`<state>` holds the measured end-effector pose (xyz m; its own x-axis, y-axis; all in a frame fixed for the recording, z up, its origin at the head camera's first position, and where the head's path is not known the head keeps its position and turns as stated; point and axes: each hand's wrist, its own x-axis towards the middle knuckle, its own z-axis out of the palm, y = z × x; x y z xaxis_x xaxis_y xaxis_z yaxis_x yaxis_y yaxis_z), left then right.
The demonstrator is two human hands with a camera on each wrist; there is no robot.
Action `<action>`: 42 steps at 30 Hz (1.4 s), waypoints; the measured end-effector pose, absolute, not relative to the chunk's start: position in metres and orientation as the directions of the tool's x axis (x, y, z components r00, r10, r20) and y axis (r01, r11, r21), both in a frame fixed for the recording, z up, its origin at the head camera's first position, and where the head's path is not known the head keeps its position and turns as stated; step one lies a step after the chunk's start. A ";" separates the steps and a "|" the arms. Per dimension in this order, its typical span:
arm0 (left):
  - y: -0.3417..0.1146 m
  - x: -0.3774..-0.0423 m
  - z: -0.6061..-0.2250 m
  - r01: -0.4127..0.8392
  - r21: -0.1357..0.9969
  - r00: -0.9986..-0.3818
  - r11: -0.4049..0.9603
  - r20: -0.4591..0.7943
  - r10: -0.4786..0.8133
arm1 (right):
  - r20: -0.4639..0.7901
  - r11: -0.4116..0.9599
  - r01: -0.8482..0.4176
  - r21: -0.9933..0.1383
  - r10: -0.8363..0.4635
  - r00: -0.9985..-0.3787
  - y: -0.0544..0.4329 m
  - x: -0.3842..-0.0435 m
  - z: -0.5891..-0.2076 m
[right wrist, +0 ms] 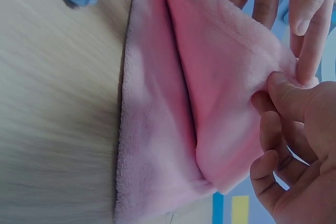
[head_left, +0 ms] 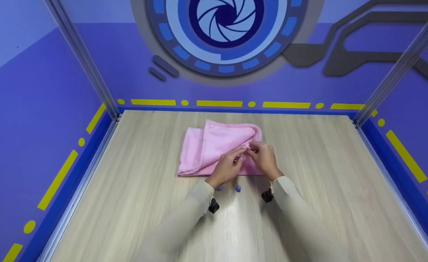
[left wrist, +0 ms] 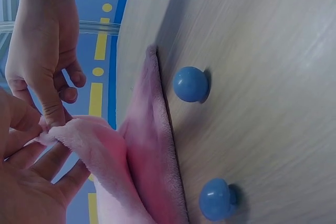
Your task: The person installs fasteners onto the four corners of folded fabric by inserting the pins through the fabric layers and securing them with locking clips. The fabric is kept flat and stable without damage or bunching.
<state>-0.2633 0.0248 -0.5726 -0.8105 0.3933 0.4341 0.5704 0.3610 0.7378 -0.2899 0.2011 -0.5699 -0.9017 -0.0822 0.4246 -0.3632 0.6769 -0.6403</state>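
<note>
A folded pink fleecy cloth (head_left: 223, 142) lies on the wooden table, its near right layer lifted as a raised flap. Thumb and fingers of my left hand (head_left: 228, 167) pinch the edge of that flap. Right beside it, my right hand (head_left: 265, 158) pinches the same edge between thumb and forefinger, its other fingers curled loosely, as the right wrist view shows. The fingertips of both hands nearly meet at the bunched fabric (left wrist: 58, 132). Whether something small sits inside the pinched fabric, I cannot tell. Two blue mushroom-shaped knobs (left wrist: 191, 84) rest on the table in front of the cloth.
Pale wooden tabletop (head_left: 134, 218) surrounds the cloth. Blue-purple panels (head_left: 28, 138) with yellow dashes wall it in at the back and both sides, with metal posts (head_left: 86, 58) at the rear corners. A small dark device (head_left: 267, 195) hangs at each wrist.
</note>
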 end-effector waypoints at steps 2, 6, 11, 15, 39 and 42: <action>0.024 -0.264 -0.572 0.560 0.744 -0.816 0.364 0.420 0.398 | 0.423 0.681 -0.363 -0.636 -0.085 -0.902 0.202 -0.290 -0.570; 0.023 -0.263 -0.571 0.554 0.749 -0.818 0.364 0.409 0.404 | 0.424 0.698 -0.361 -0.619 -0.090 -0.901 0.202 -0.290 -0.570; 0.023 -0.262 -0.571 0.558 0.745 -0.817 0.365 0.418 0.398 | 0.431 0.718 -0.365 -0.593 -0.101 -0.897 0.203 -0.288 -0.571; 0.021 -0.262 -0.572 0.573 0.744 -0.808 0.343 0.443 0.389 | 0.434 0.721 -0.374 -0.583 -0.113 -0.894 0.205 -0.287 -0.571; 0.016 -0.237 -0.599 0.612 0.487 -0.731 0.623 0.048 0.680 | 0.511 0.701 -0.441 -0.561 -0.126 -0.850 0.209 -0.284 -0.579; 0.016 -0.237 -0.601 0.623 0.487 -0.729 0.612 0.079 0.680 | 0.518 0.694 -0.450 -0.562 -0.129 -0.845 0.209 -0.284 -0.579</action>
<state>-0.2372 0.0161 -0.6009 -0.7288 0.6801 0.0789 0.6234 0.6115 0.4873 -0.2842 0.2093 -0.5789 -0.8454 -0.1290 0.5183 -0.4502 0.6942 -0.5615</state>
